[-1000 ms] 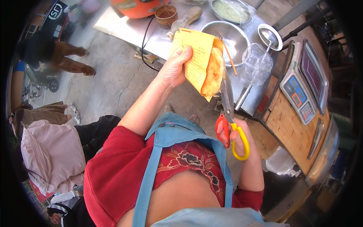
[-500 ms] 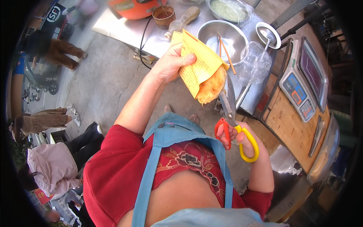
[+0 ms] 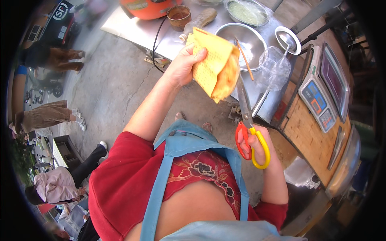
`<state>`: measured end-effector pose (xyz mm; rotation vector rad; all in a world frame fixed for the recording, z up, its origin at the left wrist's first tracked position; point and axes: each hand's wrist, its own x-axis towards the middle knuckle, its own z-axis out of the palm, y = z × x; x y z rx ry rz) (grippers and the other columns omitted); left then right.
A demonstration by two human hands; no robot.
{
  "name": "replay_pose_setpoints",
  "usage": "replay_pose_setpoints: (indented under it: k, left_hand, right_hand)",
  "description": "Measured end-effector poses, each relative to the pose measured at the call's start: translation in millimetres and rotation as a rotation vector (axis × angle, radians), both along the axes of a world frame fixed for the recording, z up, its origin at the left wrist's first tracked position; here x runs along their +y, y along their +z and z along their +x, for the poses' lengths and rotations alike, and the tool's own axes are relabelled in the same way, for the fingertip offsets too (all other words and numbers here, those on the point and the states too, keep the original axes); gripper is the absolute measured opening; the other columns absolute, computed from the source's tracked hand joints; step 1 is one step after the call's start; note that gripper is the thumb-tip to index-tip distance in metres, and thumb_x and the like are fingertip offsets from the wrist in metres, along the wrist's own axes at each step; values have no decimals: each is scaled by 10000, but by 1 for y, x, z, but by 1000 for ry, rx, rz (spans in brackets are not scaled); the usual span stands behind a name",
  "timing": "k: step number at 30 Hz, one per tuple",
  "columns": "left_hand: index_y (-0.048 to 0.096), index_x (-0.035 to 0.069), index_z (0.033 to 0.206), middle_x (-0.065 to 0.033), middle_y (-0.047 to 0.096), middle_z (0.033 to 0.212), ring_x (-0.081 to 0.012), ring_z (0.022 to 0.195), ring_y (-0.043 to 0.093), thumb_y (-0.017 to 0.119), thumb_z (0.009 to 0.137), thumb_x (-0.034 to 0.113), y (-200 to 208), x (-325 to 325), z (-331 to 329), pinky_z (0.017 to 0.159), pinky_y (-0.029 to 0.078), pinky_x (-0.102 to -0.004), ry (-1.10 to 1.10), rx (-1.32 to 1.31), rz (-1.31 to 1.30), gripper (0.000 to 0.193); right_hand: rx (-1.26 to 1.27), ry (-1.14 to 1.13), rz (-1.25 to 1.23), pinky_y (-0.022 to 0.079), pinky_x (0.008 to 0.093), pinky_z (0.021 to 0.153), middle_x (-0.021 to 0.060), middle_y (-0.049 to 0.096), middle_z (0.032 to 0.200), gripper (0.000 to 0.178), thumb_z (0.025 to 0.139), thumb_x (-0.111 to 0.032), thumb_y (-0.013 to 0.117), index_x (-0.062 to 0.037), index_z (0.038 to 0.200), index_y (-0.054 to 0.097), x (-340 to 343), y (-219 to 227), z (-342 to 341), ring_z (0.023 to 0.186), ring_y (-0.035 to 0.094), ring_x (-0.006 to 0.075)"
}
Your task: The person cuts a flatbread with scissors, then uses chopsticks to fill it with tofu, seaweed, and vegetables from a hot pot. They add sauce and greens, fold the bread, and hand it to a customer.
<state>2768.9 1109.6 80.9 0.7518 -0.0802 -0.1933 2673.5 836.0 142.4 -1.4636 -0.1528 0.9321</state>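
Flatbread (image 3: 228,80), raised near the bench (image 3: 124,26) in a paper sleeve (image 3: 210,64), appears light, soft and tearable — best held through the sleeve, where your left hand (image 3: 183,66) is clamped, your right hand (image 3: 259,142) closed around scissors (image 3: 246,106).

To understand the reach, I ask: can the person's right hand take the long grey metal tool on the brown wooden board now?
Probably not directly: the right hand is occupied with the red-and-yellow-handled metal scissors. Otherwise the way looks free, since the long grey metal tool lies uncovered on that side.
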Motion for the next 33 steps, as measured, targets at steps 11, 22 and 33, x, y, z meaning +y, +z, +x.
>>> replay_pose_setpoints:
  k: [11,22,33]
  left_hand:
    - [381,89,1301,-117,521,1230,-264,1103,540,547,886,305,-21,-16,0,911,469,-437,-2,194,-480,496]
    - [446,62,1247,-97,567,1170,-243,1057,561,614,834,352,-18,-19,-4,906,466,-396,133,128,-289,531]
    - [516,61,1179,-48,599,1128,-171,1039,574,671,807,310,-9,-19,-17,920,452,-327,26,-99,-202,474]
  right_hand:
    - [35,114,-26,348,200,519,-24,461,651,827,635,-831,485,-35,857,530,20,7,-18,577,429,58]
    - [-55,146,-49,327,219,603,-15,449,741,820,703,-816,410,-24,880,522,20,-1,-18,672,398,77]
    - [-87,-6,259,353,207,627,-1,453,802,725,765,-687,515,-37,1085,491,37,-17,-20,699,413,84]
